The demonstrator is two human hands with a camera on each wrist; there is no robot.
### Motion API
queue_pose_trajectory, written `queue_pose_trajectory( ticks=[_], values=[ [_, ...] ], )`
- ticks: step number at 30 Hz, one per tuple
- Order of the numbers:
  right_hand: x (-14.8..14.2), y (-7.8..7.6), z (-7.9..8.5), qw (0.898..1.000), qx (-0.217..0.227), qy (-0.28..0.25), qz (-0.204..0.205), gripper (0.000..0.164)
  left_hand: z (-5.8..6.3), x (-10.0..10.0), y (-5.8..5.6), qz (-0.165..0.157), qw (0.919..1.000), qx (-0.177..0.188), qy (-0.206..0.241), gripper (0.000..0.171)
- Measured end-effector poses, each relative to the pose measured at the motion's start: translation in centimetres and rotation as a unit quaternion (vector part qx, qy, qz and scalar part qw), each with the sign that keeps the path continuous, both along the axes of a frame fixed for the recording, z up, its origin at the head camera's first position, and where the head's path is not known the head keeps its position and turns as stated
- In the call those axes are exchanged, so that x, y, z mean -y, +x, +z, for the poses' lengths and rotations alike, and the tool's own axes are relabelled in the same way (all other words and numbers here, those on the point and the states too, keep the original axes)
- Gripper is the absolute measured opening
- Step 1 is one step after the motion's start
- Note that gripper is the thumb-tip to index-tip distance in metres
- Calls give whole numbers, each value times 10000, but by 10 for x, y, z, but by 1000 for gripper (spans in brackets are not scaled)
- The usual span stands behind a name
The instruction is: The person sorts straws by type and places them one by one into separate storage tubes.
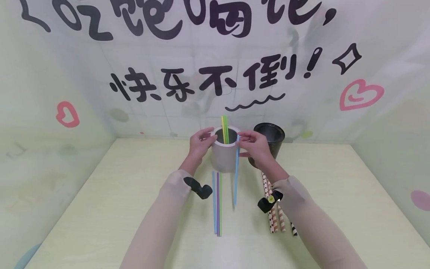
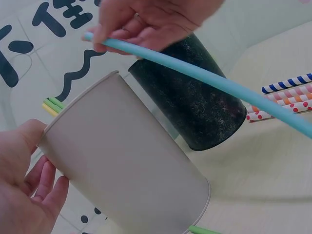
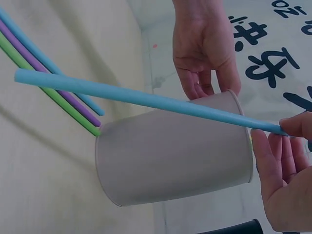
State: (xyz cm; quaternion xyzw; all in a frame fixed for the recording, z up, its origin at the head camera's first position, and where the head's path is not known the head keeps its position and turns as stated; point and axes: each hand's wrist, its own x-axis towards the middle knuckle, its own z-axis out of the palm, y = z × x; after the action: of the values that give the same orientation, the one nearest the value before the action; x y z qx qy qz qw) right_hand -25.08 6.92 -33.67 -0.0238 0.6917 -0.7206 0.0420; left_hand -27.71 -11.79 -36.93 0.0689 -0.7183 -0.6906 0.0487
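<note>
A grey cup (image 1: 224, 158) stands in the middle at the back of the table, with yellow and green straws (image 1: 225, 129) upright inside it. My left hand (image 1: 200, 145) holds the cup at the left of its rim, thumb and fingers against it. Between thumb and fingertips, my right hand (image 1: 256, 147) pinches the top end of a light blue straw (image 1: 236, 179). This straw hangs tilted in front of the cup's right side, outside it. Blue, purple and green straws (image 1: 217, 209) lie side by side on the table before the cup.
Just behind my right hand is a black cup (image 1: 273, 138), partly hidden. Several patterned paper straws (image 1: 273, 220) lie under my right forearm. A printed wall sheet (image 1: 188, 119) rises behind the table (image 1: 117, 209).
</note>
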Motion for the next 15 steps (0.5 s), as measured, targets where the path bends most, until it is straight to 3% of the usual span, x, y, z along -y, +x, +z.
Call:
queue_pose_trajectory(
  ticks=[7, 15],
  values=[
    [-1, -15, 27, 9984, -565, -23, -78, 33, -3, 0, -2, 16, 10000, -22, -8, 39],
    [3, -28, 70, 9916, -1198, -109, -475, 29, -3, 0, -3, 37, 10000, -2, -64, 38]
  ],
)
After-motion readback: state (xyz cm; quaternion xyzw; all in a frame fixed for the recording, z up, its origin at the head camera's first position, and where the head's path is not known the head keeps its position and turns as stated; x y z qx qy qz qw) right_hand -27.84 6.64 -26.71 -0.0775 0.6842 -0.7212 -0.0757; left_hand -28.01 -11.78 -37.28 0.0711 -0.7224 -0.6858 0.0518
